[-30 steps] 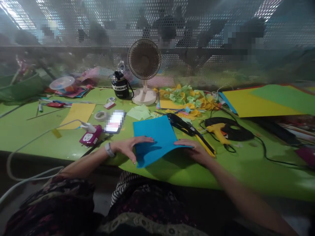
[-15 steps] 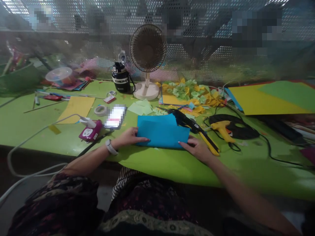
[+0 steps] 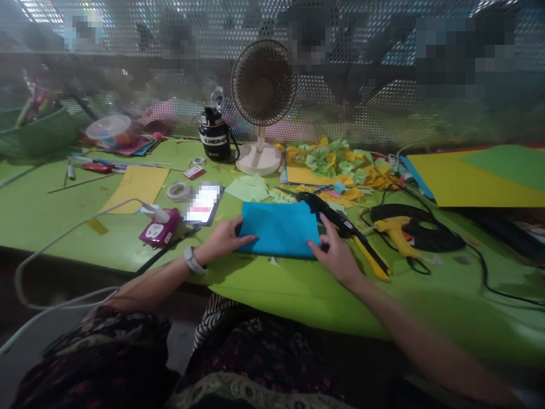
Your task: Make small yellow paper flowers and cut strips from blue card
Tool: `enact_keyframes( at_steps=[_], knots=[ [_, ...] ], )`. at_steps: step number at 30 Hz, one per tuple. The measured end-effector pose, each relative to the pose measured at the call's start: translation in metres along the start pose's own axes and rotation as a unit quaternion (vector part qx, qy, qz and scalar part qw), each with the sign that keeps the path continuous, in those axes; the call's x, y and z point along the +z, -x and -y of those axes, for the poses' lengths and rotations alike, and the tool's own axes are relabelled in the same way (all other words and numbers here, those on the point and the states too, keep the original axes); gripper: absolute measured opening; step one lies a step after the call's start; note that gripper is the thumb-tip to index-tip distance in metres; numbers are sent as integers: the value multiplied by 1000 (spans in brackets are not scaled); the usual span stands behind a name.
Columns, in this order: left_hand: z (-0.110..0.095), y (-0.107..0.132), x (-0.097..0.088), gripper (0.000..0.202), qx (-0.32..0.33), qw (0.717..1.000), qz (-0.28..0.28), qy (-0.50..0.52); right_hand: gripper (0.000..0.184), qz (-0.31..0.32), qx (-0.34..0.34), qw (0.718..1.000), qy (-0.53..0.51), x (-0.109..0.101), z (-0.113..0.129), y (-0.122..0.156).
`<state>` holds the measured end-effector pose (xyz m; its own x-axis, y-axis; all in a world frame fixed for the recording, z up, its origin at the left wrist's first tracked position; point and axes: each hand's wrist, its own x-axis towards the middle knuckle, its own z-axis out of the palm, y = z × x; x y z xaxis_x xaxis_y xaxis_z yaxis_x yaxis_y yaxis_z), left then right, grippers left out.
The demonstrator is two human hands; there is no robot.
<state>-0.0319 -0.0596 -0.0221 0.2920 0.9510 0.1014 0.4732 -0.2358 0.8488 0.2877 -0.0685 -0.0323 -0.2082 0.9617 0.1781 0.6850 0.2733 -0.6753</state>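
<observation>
A folded sheet of blue paper (image 3: 279,230) lies flat on the green table (image 3: 85,238). My left hand (image 3: 225,237) rests on its left edge, fingers flat on the paper and gripping nothing. My right hand (image 3: 334,253) touches its right edge with spread fingertips. Just beyond that hand lie a black hot glue gun (image 3: 323,211) and a yellow utility knife (image 3: 370,255). The paper's underside is hidden.
A blurred phone (image 3: 203,204), tape roll (image 3: 177,192) and pink power socket (image 3: 159,227) lie left. A yellow glue gun (image 3: 395,234), paper flowers (image 3: 327,162), a desk fan (image 3: 264,85) and large coloured sheets (image 3: 477,176) stand beyond or right.
The blue paper has gone from a loose, tilted sheet to a flat folded rectangle. My hands have moved in along its sides. The whole view has shifted slightly.
</observation>
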Motion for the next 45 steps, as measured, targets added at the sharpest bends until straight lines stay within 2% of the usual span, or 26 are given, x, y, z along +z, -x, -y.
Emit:
enact_keyframes(
  at_steps=[2, 5, 7, 8, 9, 11, 13, 15, 19, 22, 25, 28, 30, 33, 35, 39, 43, 45],
  knots=[
    [0, 1, 2, 39, 9, 998, -32, -44, 68, 9, -18, 1000, 11, 1, 0, 3],
    [1, 1, 6, 61, 44, 990, -90, -95, 63, 14, -37, 999, 25, 2, -3, 4],
    [1, 0, 8, 73, 120, 977, -122, -129, 58, 19, -41, 998, 39, 2, -6, 2],
    [1, 0, 10, 71, 170, 967, -117, -146, 56, 22, -42, 998, 47, 2, -7, 1],
    [0, 0, 11, 67, 219, 958, -90, -162, 54, 24, -43, 997, 55, 2, -8, 0],
    [-3, 2, 14, 58, 296, 936, 16, -189, 51, 23, -45, 997, 62, 3, -9, -1],
    [-6, 4, 18, 56, 330, 912, 121, -214, 50, 19, -49, 997, 63, 3, -10, -1],
    [-9, 7, 21, 58, 333, 895, 172, -243, 50, 15, -52, 997, 62, 3, -10, -1],
    [-11, 10, 24, 63, 316, 873, 212, -305, 50, 19, -68, 996, 58, 3, -11, 1],
    [-11, 11, 24, 67, 307, 861, 228, -334, 50, 9, -71, 995, 69, 3, -12, 1],
    [-10, 11, 24, 69, 306, 859, 228, -342, 48, -30, -81, 990, 110, 2, -14, 0],
    [-10, 11, 25, 71, 303, 859, 225, -347, 44, -104, -135, 972, 161, 0, -12, 0],
    [-10, 11, 25, 72, 302, 858, 225, -350, 40, -121, -198, 958, 170, -1, -9, 2],
    [-9, 11, 25, 72, 305, 856, 223, -353, 38, -48, -292, 943, 154, -1, -3, 6],
    [-8, 12, 25, 72, 308, 855, 222, -353, 40, 11, -321, 935, 149, 0, 0, 9],
    [-7, 11, 25, 71, 311, 855, 219, -353, 46, 70, -321, 932, 152, 3, 0, 11],
    [-7, 11, 24, 70, 311, 856, 217, -350, 52, 93, -314, 932, 154, 5, -3, 9],
    [-6, 12, 22, 68, 324, 855, 218, -342, 49, 104, -320, 930, 145, 6, -4, 9]
  ],
)
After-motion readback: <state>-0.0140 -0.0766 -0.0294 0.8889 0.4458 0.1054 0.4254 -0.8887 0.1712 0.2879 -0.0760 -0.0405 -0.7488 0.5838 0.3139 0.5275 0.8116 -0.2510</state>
